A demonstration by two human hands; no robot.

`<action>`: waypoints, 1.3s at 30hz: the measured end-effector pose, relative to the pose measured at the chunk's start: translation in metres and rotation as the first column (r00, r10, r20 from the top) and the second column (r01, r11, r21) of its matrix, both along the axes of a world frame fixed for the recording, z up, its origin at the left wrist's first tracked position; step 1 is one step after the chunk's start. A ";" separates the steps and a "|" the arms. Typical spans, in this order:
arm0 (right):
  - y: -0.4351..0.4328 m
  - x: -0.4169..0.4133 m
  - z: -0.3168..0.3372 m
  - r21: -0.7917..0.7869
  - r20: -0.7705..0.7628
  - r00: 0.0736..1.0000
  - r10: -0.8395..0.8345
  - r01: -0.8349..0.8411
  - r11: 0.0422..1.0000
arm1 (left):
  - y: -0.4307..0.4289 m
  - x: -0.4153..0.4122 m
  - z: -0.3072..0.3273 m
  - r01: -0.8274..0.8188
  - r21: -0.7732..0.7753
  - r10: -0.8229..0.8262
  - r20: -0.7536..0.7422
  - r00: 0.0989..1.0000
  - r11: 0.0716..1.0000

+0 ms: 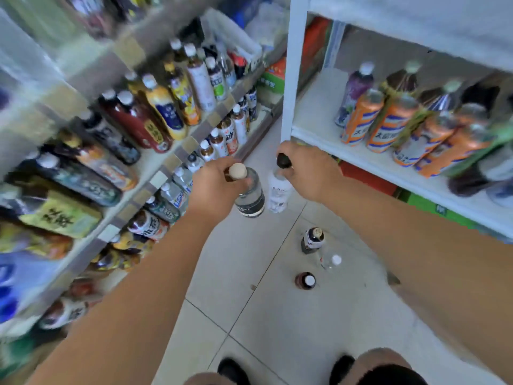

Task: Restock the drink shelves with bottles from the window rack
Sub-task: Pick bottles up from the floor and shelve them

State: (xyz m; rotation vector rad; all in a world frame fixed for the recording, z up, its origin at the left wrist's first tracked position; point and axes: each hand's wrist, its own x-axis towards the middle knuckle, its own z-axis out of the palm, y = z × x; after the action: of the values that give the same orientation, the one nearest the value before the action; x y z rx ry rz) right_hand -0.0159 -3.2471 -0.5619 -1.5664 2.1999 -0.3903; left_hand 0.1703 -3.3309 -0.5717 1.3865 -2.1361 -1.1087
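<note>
Two bottles hang over the tiled floor (277,329) in the aisle: left hand (213,187) curled round the neck of a clear bottle (251,195) with tan cap and dark label, right hand (308,168) gripping the top of a white-labelled bottle (279,194) with black cap. Both sit just beside each other, between the stocked drink shelves (172,159) on the left and the white rack (291,79) on the right. Three more bottles (312,240) stand on the floor below.
</note>
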 end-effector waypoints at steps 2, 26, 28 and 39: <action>-0.009 0.009 0.094 -0.084 0.054 0.996 0.076 -0.071 0.994 | -0.003 0.017 0.090 -0.029 -0.059 0.026 -0.043 0.999 0.998; -0.119 0.225 0.584 -0.816 0.488 0.701 0.520 0.155 0.557 | -0.048 0.244 0.600 -0.410 -0.405 0.218 -0.441 0.871 0.817; -0.130 0.226 0.580 -0.806 0.516 0.672 0.532 0.171 0.566 | -0.053 0.247 0.591 -0.421 -0.403 0.230 -0.443 0.867 0.813; -0.219 0.208 0.594 -0.822 0.435 0.599 0.672 -0.041 0.568 | -0.127 0.216 0.605 -0.496 -0.371 0.307 -0.462 0.832 0.785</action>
State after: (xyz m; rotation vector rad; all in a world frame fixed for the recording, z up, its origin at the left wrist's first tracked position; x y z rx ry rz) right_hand 0.1917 -3.4666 0.0325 -1.7590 0.9857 -1.6279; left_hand 0.3861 -3.4574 0.0338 1.1960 -1.5704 -0.5577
